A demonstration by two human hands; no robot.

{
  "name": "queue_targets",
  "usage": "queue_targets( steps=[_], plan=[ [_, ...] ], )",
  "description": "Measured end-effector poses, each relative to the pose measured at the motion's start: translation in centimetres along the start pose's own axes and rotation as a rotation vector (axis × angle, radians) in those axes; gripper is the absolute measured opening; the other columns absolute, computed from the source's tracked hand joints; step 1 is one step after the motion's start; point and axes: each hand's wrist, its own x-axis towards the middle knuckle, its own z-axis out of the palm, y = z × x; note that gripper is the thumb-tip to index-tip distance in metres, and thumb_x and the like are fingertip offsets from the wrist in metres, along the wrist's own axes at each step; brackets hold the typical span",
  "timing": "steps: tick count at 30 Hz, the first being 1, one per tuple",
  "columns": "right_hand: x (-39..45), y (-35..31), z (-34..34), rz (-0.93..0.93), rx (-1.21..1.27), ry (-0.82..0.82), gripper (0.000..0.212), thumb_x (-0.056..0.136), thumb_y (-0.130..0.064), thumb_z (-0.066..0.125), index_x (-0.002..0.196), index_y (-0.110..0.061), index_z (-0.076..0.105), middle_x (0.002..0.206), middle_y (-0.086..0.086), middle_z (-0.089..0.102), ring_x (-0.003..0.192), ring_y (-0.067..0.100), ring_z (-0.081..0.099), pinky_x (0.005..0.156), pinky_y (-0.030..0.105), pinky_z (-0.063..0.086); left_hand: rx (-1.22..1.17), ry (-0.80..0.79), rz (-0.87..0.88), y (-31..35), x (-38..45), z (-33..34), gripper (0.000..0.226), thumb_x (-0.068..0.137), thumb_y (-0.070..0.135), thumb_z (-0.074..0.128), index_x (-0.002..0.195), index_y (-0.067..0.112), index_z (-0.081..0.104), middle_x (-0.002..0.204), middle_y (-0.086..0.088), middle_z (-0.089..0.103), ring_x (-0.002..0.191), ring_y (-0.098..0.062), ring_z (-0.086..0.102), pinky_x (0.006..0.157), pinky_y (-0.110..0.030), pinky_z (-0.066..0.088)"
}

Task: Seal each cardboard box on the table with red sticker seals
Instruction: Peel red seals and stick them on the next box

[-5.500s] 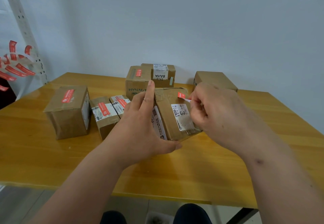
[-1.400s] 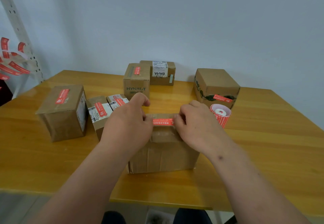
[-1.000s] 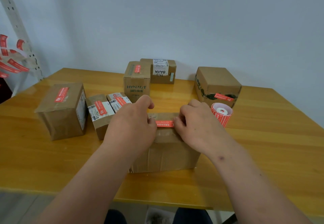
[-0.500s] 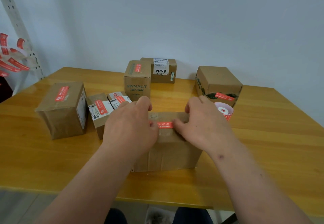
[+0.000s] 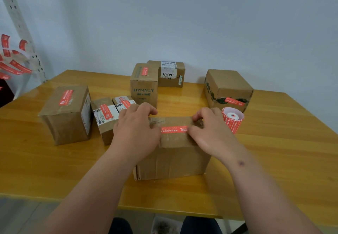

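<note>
1. Head view shows the left hand (image 5: 136, 133) lying palm down on the left part of the top of the nearest cardboard box (image 5: 173, 153), fingers loosely curved and gripping nothing, thumb at the left end of the red sticker seal (image 5: 174, 129).
2. Right hand (image 5: 210, 133) rests on the right part of the same top, fingers bent over the far edge, thumb pressing the seal's right end; it clasps nothing either.
3. That seal lies flat across the top of the box, between the two thumbs.
4. This box stands near the front edge of the wooden table (image 5: 274, 160), with a strip of bare wood before it.
5. Sticker roll (image 5: 232, 119) stands upright just beside the right hand, behind the box's right corner.
6. Large box (image 5: 67, 114) and two small boxes (image 5: 108, 116) sit to the left, the small ones close to the left hand; each shows a red seal.
7. Farther back stand the HYNAUT box (image 5: 144, 85), a labelled box (image 5: 169, 73) behind it, and a box at right rear (image 5: 228, 87).
8. Open tabletop stretches to the right and at front left.
</note>
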Motion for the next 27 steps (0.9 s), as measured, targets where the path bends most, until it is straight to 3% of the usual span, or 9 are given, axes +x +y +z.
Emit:
queue_targets(
  steps=[3, 7, 11, 13, 15, 16, 20, 25, 27],
  plan=[
    [0.2, 0.2, -0.2, 0.027, 0.075, 0.014, 0.012, 0.092, -0.024, 0.051, 0.104, -0.027, 0.049, 0.118, -0.004, 0.040, 0.084, 0.006, 0.047, 0.073, 0.028, 0.041, -0.092, 0.024, -0.010, -0.2, 0.1, 0.0, 0.029, 0.090, 0.016, 0.056, 0.114, 0.032, 0.052, 0.120, 0.007, 0.050, 0.109, -0.013, 0.035, 0.097, -0.039, 0.038],
    [0.2, -0.3, 0.3, 0.026, -0.012, 0.030, 0.030, 0.087, -0.051, 0.058, 0.104, -0.028, 0.047, 0.111, -0.007, 0.037, 0.081, 0.004, 0.047, 0.066, 0.026, 0.041, -0.009, 0.004, -0.019, -0.1, 0.2, 0.2, 0.027, 0.089, 0.037, 0.059, 0.114, 0.034, 0.051, 0.118, 0.008, 0.049, 0.115, -0.017, 0.039, 0.102, -0.045, 0.038],
    [0.7, -0.2, 0.2, 0.038, -0.012, 0.059, 0.013, 0.093, -0.034, 0.052, 0.103, -0.026, 0.048, 0.116, -0.002, 0.042, 0.081, 0.005, 0.047, 0.061, 0.021, 0.037, -0.129, -0.011, -0.042, -0.4, 0.6, -0.2, 0.028, 0.088, 0.022, 0.061, 0.112, 0.034, 0.051, 0.111, 0.009, 0.051, 0.111, -0.017, 0.044, 0.097, -0.045, 0.044],
    [0.5, -0.4, 0.3, 0.053, -0.015, 0.033, 0.028, 0.089, -0.050, 0.053, 0.104, -0.028, 0.045, 0.111, -0.004, 0.042, 0.083, 0.007, 0.048, 0.063, 0.026, 0.041, -0.128, -0.018, -0.049, -0.4, 0.6, -0.2, 0.028, 0.088, 0.029, 0.062, 0.113, 0.035, 0.051, 0.109, 0.010, 0.051, 0.110, -0.017, 0.045, 0.096, -0.046, 0.044],
    [0.1, -0.8, 0.5, 0.060, -0.063, 0.004, 0.053, 0.076, -0.071, 0.056, 0.106, -0.030, 0.040, 0.104, -0.008, 0.039, 0.086, 0.009, 0.048, 0.064, 0.028, 0.042, -0.031, -0.031, -0.044, -0.2, 0.6, 0.0, 0.041, 0.082, 0.051, 0.063, 0.117, 0.035, 0.050, 0.113, 0.009, 0.050, 0.112, -0.018, 0.043, 0.098, -0.047, 0.042],
    [-0.1, -0.9, 0.5, 0.067, -0.076, -0.005, 0.057, 0.073, -0.073, 0.058, 0.107, -0.031, 0.039, 0.104, -0.008, 0.038, 0.087, 0.009, 0.048, 0.064, 0.029, 0.042, -0.003, -0.038, -0.042, -0.1, 0.5, 0.0, 0.048, 0.079, 0.057, 0.064, 0.118, 0.035, 0.049, 0.114, 0.009, 0.049, 0.113, -0.019, 0.043, 0.099, -0.047, 0.042],
    [0.1, -0.6, -0.2, 0.078, -0.008, -0.049, 0.040, 0.083, -0.050, 0.061, 0.111, -0.031, 0.041, 0.114, -0.005, 0.042, 0.084, 0.006, 0.046, 0.071, 0.029, 0.045, -0.138, -0.037, -0.059, -0.3, 0.4, -0.2, 0.041, 0.080, 0.033, 0.072, 0.115, 0.033, 0.051, 0.108, 0.010, 0.049, 0.108, -0.017, 0.045, 0.093, -0.042, 0.045],
    [-0.3, -1.3, 0.1, 0.077, -0.062, -0.035, 0.055, 0.073, -0.067, 0.062, 0.108, -0.031, 0.039, 0.105, -0.009, 0.041, 0.088, 0.010, 0.050, 0.074, 0.034, 0.048, -0.178, -0.014, -0.057, -0.3, 0.1, -0.1, 0.037, 0.084, 0.018, 0.065, 0.116, 0.031, 0.053, 0.110, 0.010, 0.048, 0.109, -0.016, 0.043, 0.095, -0.042, 0.045],
    [-0.3, -1.2, 0.0, 0.087, -0.036, -0.034, 0.046, 0.079, -0.057, 0.062, 0.109, -0.030, 0.040, 0.108, -0.006, 0.042, 0.087, 0.009, 0.049, 0.073, 0.033, 0.048, -0.175, -0.024, -0.047, -0.4, -0.1, -0.1, 0.036, 0.086, 0.018, 0.063, 0.119, 0.030, 0.053, 0.112, 0.010, 0.046, 0.111, -0.015, 0.041, 0.098, -0.041, 0.043]
  ],
)
